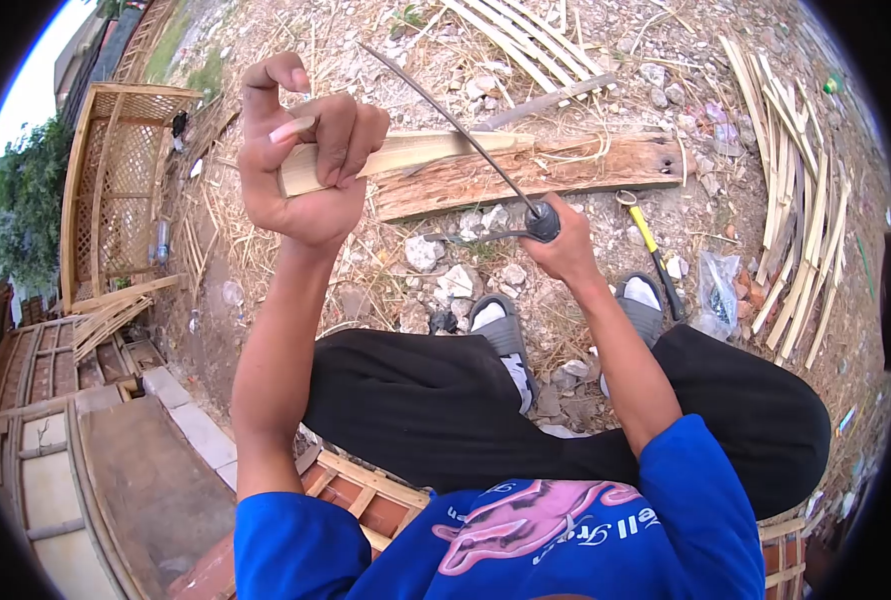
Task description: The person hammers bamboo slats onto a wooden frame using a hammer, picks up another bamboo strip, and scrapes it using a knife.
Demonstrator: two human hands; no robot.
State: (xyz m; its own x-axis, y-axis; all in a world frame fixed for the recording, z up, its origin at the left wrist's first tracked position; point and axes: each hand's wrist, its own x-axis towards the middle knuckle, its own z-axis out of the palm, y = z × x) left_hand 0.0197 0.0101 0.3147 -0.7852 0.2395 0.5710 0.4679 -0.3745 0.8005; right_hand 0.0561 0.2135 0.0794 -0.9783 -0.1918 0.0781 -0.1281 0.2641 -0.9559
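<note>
My left hand (pixel 311 165) is raised at the upper left, its lower fingers wrapped round the thick end of a pale split wood strip (pixel 431 147). The index finger is bent and lifted off it. From the hand the strip points right, over a weathered wooden plank (pixel 606 165) on the ground. My right hand (pixel 566 245) grips the dark handle of a long, thin-bladed knife, perhaps a machete (pixel 446 115). Its blade slants up and left, crossing in front of the strip; whether they touch I cannot tell.
Stony ground with straw and shavings surrounds my sandalled feet. A yellow-and-black-handled tool (pixel 651 245) lies right of the plank, near a clear plastic bag (pixel 716 290). Piles of split strips (pixel 801 200) lie at right and top. A lattice wooden frame (pixel 116 185) stands left.
</note>
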